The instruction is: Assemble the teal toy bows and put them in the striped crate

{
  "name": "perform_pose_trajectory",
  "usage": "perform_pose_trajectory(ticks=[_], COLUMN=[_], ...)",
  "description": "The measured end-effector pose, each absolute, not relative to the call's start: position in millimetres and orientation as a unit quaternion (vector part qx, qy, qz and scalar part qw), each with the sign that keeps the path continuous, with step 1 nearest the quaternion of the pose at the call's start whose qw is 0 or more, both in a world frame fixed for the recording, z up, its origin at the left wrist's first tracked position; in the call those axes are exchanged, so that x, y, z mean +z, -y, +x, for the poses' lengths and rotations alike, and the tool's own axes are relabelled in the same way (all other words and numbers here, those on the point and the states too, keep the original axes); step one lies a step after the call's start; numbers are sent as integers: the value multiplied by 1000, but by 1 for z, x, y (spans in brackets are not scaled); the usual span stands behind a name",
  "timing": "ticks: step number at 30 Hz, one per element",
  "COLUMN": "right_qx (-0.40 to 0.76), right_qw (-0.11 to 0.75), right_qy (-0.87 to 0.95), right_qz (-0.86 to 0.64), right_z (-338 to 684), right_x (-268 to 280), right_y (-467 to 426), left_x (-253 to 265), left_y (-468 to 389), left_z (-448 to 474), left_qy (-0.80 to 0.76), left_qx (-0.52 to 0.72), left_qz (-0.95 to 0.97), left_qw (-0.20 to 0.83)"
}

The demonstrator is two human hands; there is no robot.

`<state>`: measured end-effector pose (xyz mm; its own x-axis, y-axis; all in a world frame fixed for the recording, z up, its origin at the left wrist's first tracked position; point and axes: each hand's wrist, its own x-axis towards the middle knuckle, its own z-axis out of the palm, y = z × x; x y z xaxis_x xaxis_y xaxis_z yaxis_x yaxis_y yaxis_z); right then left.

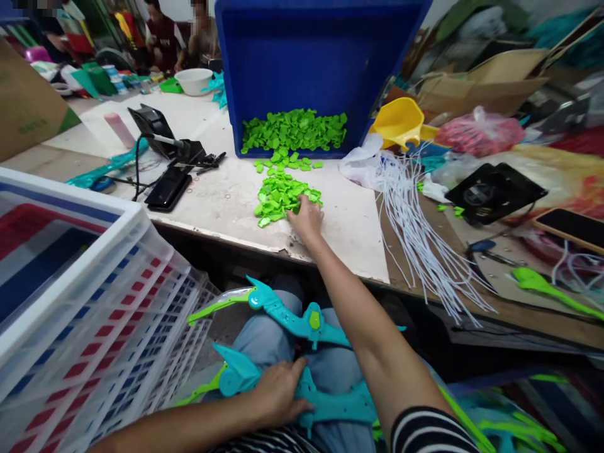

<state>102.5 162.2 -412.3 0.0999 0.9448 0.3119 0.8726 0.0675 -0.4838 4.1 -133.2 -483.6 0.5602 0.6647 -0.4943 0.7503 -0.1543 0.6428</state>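
Note:
My left hand is closed around a turquoise plastic toy bow with a green limb, lying across my lap. Beyond it a second toy bow rests over my knees, with a green oval piece set in its middle. My right hand reaches to the near right edge of a loose pile of small green plastic pieces on the table. Its fingers are bent and pinched at a green piece, whose outline is mostly hidden. More green pieces fill the bottom of a blue bin tipped on its side.
A white plastic crate stands close on my left. A black phone and a small fan lie on the table's left. White cords hang over the edge at right, near another fan. Several people sit far back.

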Motion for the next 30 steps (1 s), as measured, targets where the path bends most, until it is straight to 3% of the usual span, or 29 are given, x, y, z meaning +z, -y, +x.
perform_pose_trajectory(ticks=[3,11,22,30], right_qx=[49,20,120,66], right_qw=[296,312,246,269], right_qy=[695,714,716,634], right_qz=[-653,-626,-642,-722], right_z=[128,219,227,245], right_x=[-418,-426,-396,-396], right_y=[-152,-103,-106,-98], left_x=[-483,-477,-479,-485], left_y=[127,105,110,113], left_z=[5,21,20,19], left_qy=[-453,-429,-394,-395], left_qx=[-63,-56,-129,-117], left_qz=[739,763,761,759], left_qw=[495,480,499,503])
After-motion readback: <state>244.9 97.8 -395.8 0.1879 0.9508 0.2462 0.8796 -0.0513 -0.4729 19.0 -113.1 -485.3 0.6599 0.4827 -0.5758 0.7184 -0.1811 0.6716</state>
